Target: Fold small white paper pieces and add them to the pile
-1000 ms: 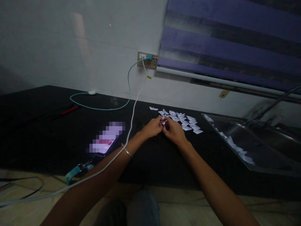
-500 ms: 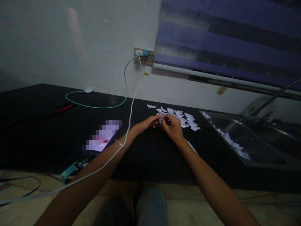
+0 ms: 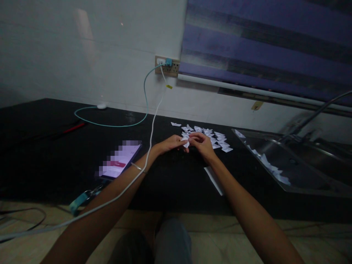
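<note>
Between my two hands is a small folded piece of white paper, held a little above the black counter. My left hand pinches it from the left, thumb on top. The fingers of my right hand are closed on its right edge. Just behind my hands lie several folded white paper boats, grouped close together on the counter. A single paper boat sits apart at their far left. Beside my right forearm is a flat white strip of paper.
A phone with a lit screen lies by my left forearm, near a teal strap. The white cable crosses over that forearm from the wall socket. More folded papers line the edge of the metal sink at right.
The paper in my hands has turned from a thin upright edge to a broader face toward me. My right forearm has shifted, showing more of the white strip.
</note>
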### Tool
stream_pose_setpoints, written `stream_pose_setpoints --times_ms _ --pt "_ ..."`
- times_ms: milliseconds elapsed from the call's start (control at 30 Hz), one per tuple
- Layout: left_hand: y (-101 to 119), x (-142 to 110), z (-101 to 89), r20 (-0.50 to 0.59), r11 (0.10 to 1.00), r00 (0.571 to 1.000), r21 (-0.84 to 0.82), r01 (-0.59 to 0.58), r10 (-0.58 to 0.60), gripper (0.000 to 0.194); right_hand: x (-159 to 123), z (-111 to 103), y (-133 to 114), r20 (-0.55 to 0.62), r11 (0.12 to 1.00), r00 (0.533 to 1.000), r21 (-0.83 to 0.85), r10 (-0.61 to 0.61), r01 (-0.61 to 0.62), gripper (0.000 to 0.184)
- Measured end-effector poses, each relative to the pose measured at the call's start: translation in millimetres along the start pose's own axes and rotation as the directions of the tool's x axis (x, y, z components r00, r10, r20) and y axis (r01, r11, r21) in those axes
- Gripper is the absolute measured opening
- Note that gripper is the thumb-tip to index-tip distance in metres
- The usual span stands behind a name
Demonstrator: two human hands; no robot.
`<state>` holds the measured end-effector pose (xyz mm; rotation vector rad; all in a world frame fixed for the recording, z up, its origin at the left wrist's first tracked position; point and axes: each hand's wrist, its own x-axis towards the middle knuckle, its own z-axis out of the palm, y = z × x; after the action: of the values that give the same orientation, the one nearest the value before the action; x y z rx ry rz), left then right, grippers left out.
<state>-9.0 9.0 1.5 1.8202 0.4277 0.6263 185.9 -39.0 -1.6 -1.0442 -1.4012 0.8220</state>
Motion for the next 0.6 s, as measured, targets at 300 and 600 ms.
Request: stream_pose_setpoints --times_ms 300,600 --pt "-4.9 3.9 7.7 -0.172 0.998 0.985 0.064 0.01 0.001 0.061 1.9 0.4 -1.2 -0.064 1.0 0.998 -0.009 0.002 -0.002 0.029" --pt "-3.9 0.8 4.6 -0.233 0.982 0.969 0.184 -0.04 0.083 0.055 -0.2 4.4 0.7 -0.013 0.994 0.995 0.055 0.095 -0.094 0.032"
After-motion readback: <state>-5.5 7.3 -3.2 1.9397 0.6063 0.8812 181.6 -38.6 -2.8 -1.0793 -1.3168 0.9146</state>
